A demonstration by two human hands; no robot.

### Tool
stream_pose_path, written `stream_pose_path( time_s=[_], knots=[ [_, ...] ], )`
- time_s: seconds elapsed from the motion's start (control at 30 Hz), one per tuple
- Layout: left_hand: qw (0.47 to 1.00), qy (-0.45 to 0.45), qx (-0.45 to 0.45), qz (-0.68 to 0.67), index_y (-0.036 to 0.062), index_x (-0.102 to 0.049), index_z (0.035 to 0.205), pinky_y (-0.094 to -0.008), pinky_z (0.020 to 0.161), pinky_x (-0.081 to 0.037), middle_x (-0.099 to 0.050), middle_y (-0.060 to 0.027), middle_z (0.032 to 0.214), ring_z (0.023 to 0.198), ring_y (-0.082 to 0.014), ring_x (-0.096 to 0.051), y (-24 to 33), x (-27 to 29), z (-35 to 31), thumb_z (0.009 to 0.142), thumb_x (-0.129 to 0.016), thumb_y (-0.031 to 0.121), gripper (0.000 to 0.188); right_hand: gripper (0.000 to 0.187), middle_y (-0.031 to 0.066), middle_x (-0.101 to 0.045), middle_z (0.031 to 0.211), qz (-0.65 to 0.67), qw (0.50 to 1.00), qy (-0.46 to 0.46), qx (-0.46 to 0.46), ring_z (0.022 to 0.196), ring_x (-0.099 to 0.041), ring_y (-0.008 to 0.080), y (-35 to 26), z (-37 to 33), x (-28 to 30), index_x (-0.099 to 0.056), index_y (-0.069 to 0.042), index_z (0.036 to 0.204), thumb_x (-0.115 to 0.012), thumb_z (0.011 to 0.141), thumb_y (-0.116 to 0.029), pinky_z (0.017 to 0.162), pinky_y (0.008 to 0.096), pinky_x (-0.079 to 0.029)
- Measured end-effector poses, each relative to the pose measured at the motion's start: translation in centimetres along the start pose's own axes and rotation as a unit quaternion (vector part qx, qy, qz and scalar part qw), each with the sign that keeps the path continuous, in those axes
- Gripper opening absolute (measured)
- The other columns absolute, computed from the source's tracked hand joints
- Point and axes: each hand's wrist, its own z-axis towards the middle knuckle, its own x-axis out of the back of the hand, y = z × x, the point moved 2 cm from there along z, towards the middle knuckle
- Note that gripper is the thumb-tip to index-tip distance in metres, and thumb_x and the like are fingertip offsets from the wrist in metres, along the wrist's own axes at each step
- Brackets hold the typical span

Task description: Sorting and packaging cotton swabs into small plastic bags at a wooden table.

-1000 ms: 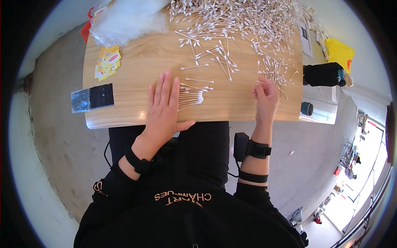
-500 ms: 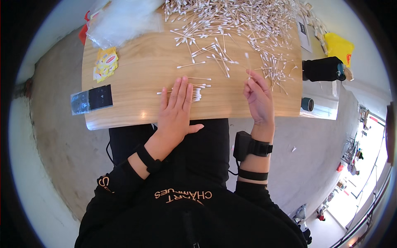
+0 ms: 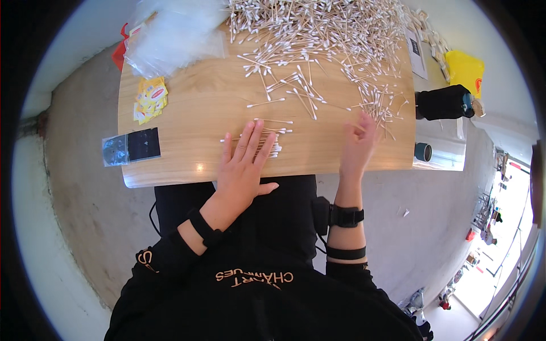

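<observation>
My left hand (image 3: 242, 167) lies flat with its fingers stretched out over a small bundle of cotton swabs (image 3: 275, 149) near the table's front edge. White tips of the bundle poke out to the right of the fingers. One single cotton swab (image 3: 274, 120) lies just beyond the fingertips. At the right, my right hand (image 3: 359, 146) is by the near edge of a loose cluster of cotton swabs (image 3: 378, 102). Its fingers are bent and smeared by motion, so what they hold cannot be made out.
A large heap of cotton swabs (image 3: 324, 25) covers the far side of the wooden table (image 3: 193, 108). Clear plastic bags (image 3: 170, 42), yellow packets (image 3: 152, 99) and a dark pouch (image 3: 143, 145) lie left. A black bottle (image 3: 443, 103) and dark cup (image 3: 422, 152) are beyond the right edge.
My right hand, which held one cotton swab upright, has turned and come down beside the right-hand cluster; that swab no longer shows in it. My left hand stays on the bundle.
</observation>
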Motion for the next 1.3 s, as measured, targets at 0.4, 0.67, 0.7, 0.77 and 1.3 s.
stream_pose_path(
  time_s=[0.4,0.67,0.7,0.77,1.3],
  knots=[
    [0.999,0.026,-0.003,-0.032,0.0005,-0.024,0.147,-0.0517,0.116,-0.014,-0.02,-0.0142,0.156,0.146,-0.0269,-0.016,-1.4,0.9,0.8,0.051,-0.083,0.049,0.123,0.016,0.0067,-0.056,0.079,0.01,0.947,-0.312,0.071,0.071,-0.06,0.0189,-4.0,-6.0,-3.5,-0.067,-0.009,0.093,-0.072,0.077,-0.008,0.064,0.0302,-0.05],
    [0.999,0.014,0.02,-0.021,-0.0014,-0.023,0.146,-0.0504,0.116,-0.013,-0.02,-0.0161,0.156,0.145,-0.0295,-0.017,-0.1,-0.4,-0.3,0.054,-0.082,0.05,0.121,0.014,0.008,-0.057,0.082,0.05,0.944,-0.315,0.084,0.071,-0.062,0.0195,-4.3,-6.4,-3.5,-0.066,-0.007,0.092,-0.069,0.079,-0.005,0.066,0.0298,-0.051],
    [0.999,0.013,0.021,-0.021,-0.0014,-0.023,0.146,-0.0504,0.116,-0.013,-0.02,-0.0161,0.156,0.145,-0.0295,-0.017,-0.2,-0.4,-0.3,0.054,-0.082,0.05,0.121,0.014,0.0084,-0.057,0.083,0.035,0.94,-0.327,0.089,0.072,-0.062,0.0197,-4.2,-6.2,-3.5,-0.066,-0.006,0.093,-0.069,0.08,-0.005,0.066,0.0295,-0.051],
    [1.0,0.013,0.001,-0.016,-0.0011,-0.024,0.146,-0.05,0.116,-0.013,-0.02,-0.0159,0.155,0.145,-0.0291,-0.017,-0.2,-0.2,-0.2,0.055,-0.08,0.051,0.119,0.015,0.0089,-0.057,0.083,0.021,0.935,-0.34,0.095,0.072,-0.062,0.02,-4.1,-5.7,-3.3,-0.066,-0.006,0.094,-0.069,0.08,-0.005,0.067,0.0293,-0.051],
    [1.0,0.011,-0.017,0.003,0.0014,-0.027,0.147,-0.0515,0.115,-0.015,-0.022,-0.0142,0.155,0.145,-0.0269,-0.018,-0.3,-0.1,-1.4,0.051,-0.078,0.06,0.123,0.016,0.0096,-0.057,0.092,0.004,0.947,-0.29,0.138,0.083,-0.059,0.023,-4.0,-4.7,-7.1,-0.069,-0.013,0.096,-0.068,0.08,-0.011,0.068,0.0339,-0.049]
  ],
)
